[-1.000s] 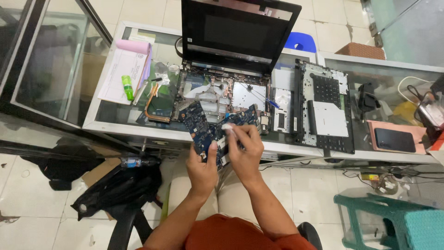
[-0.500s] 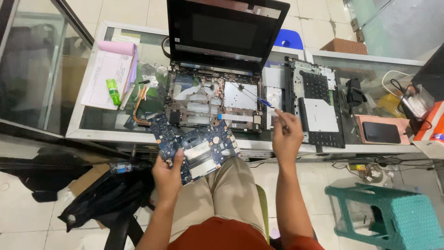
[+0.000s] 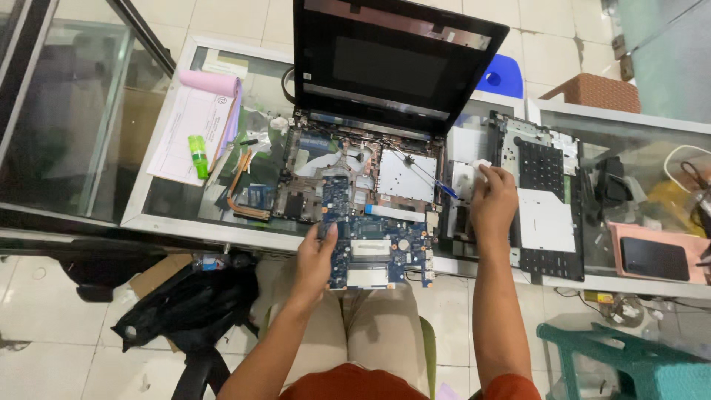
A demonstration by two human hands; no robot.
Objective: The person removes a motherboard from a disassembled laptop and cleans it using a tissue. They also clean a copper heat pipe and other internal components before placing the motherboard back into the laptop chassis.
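Over the table edge, left hand grips the blue board by its side, keeping fingers off the components; right hand pinches something white beside the open laptop, reaching clear of it

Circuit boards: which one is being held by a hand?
The blue board at the table's front edge, gripped by the left hand. The other parts lie flat inside the opened laptop.

The right hand hides whatever its grip pinches, perhaps a white scrap, too small to tell.
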